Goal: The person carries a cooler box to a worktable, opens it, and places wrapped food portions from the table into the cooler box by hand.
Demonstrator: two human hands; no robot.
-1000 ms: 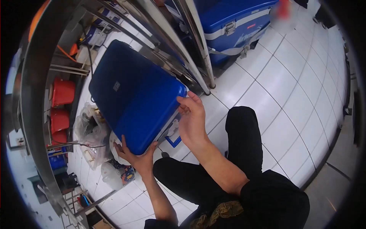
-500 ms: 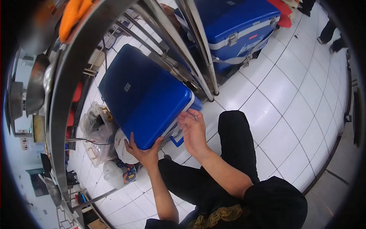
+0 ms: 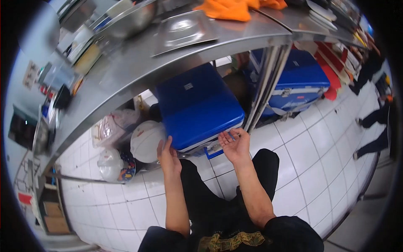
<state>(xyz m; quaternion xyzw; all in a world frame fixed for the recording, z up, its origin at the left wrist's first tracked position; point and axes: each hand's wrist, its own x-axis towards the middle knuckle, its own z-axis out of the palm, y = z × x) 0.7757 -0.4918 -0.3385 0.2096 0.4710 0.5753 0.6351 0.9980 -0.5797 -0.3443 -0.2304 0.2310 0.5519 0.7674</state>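
Observation:
A large blue cooler box [image 3: 199, 111] with a pale band below its lid stands under the steel counter, its lid down. My left hand [image 3: 169, 158] is at the lid's front left corner, fingers stretched out and pointing up along the side. Palm up, my right hand [image 3: 236, 146] has its fingertips right at the lid's front edge, near the right corner, with the fingers apart. Between the two hands, a blue handle [image 3: 215, 155] sticks out low on the cooler's front.
A round white lid [image 3: 147, 141] and a white-topped bucket [image 3: 110, 164] stand left of the cooler. Steel table legs [image 3: 265, 86] separate it from a second blue cooler [image 3: 299, 75]. Overhead, the counter [image 3: 126, 67] holds a metal tray [image 3: 184, 31] and orange cloth [image 3: 228, 9]. A person's legs [image 3: 373, 130] show far right.
My view has swung, bringing the countertop into sight. My left hand has gone from spread over the lid's corner to beside it. The right hand stays by the front edge.

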